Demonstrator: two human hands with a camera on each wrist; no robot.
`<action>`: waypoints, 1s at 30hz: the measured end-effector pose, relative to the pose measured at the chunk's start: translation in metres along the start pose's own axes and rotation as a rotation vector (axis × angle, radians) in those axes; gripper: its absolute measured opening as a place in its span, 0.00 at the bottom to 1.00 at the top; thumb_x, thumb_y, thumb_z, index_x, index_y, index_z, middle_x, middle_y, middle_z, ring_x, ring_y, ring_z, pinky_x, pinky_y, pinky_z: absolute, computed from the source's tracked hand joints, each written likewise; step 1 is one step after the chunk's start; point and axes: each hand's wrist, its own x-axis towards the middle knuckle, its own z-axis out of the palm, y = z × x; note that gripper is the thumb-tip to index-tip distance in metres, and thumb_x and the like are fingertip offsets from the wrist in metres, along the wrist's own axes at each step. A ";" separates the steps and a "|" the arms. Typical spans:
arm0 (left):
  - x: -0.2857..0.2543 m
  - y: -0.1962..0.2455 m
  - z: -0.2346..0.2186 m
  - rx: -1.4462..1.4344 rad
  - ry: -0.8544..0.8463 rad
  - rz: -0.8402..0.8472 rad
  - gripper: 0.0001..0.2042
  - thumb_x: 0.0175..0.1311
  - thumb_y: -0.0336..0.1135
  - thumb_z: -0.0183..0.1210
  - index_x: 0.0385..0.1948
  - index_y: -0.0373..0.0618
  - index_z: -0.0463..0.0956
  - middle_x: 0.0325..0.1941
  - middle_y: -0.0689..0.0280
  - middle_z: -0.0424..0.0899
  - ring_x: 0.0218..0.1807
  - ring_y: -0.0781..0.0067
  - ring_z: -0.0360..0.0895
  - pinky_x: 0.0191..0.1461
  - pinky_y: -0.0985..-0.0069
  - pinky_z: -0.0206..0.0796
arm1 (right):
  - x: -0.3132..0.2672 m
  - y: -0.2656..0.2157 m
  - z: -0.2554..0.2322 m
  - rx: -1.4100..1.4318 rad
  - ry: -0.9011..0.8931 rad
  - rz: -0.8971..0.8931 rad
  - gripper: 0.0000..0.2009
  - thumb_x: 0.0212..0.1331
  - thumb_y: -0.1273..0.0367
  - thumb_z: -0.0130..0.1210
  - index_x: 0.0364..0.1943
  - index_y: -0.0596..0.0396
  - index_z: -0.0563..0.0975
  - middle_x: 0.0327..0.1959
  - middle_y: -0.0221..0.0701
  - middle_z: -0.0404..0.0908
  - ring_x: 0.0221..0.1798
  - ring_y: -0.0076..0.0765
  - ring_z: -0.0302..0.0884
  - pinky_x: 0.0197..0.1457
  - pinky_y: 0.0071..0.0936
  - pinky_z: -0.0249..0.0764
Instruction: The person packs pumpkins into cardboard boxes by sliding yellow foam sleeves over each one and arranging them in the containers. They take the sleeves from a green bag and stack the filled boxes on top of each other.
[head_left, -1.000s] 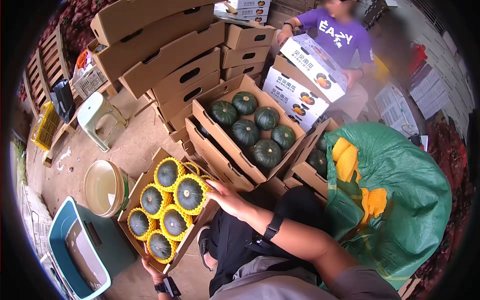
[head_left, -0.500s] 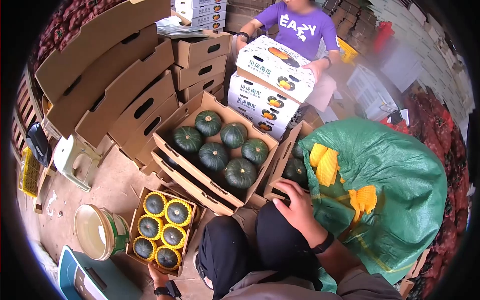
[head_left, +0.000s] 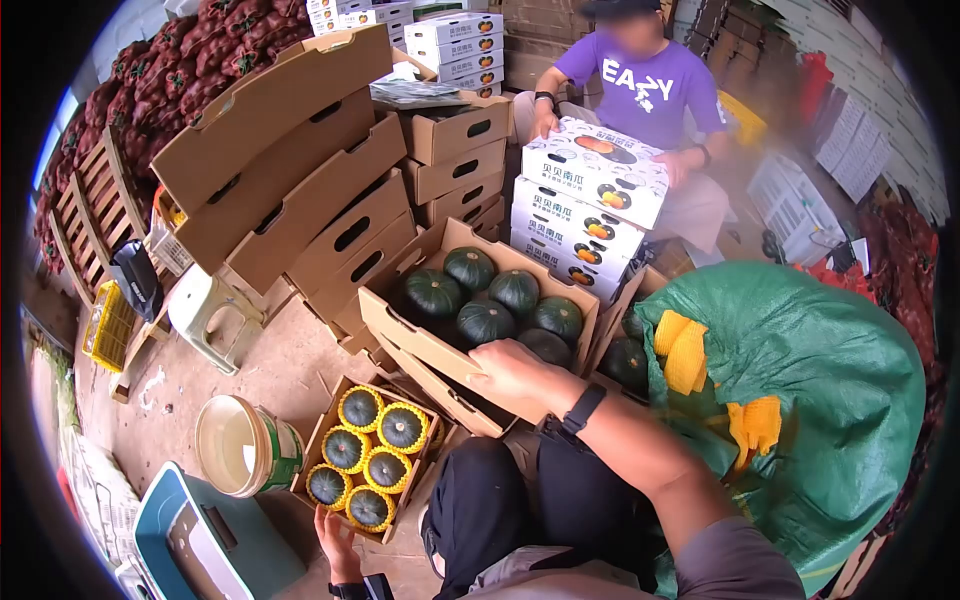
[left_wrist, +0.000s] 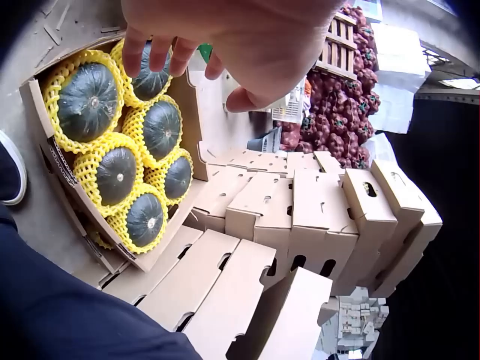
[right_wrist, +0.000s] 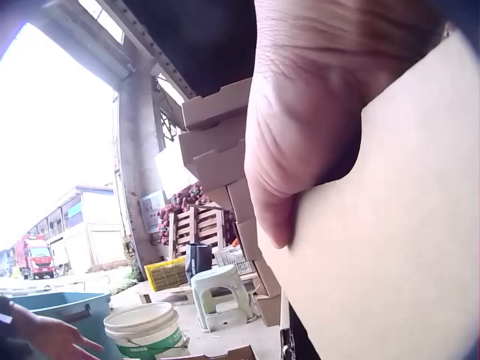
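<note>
My right hand [head_left: 515,380] grips the near wall of an open cardboard box [head_left: 408,330] of bare dark green pumpkins [head_left: 485,322]. In the right wrist view its thumb [right_wrist: 279,217] presses the outer face of the cardboard beside a cutout; the other fingers are hidden behind the wall. Lower left, another open box [head_left: 412,492] holds several pumpkins in yellow foam nets [head_left: 387,468]. My left hand [head_left: 338,545] is just off this box's near corner, its fingers spread and holding nothing. In the left wrist view, the left hand [left_wrist: 232,37] overlaps the netted pumpkins' far side.
A green sack [head_left: 800,370] with yellow foam nets [head_left: 683,350] bulges at right. Empty cartons [head_left: 290,190] are stacked behind. A person [head_left: 650,90] sits behind white printed boxes [head_left: 580,225]. A bucket [head_left: 235,445], blue tub [head_left: 205,530] and stool [head_left: 215,315] stand at left.
The box of netted pumpkins went from tilted between both hands to lying low at left. My left hand came off it; my right hand moved over my knees, then onto the bare pumpkins' box.
</note>
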 end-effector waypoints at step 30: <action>-0.177 0.126 0.111 0.889 -0.262 0.894 0.37 0.53 0.26 0.62 0.67 0.43 0.54 0.70 0.53 0.57 0.71 0.56 0.55 0.72 0.64 0.50 | -0.231 -0.095 0.016 -0.271 0.121 -0.109 0.02 0.47 0.72 0.57 0.22 0.51 0.76 0.29 0.28 0.73 0.40 0.35 0.71 0.46 0.34 0.64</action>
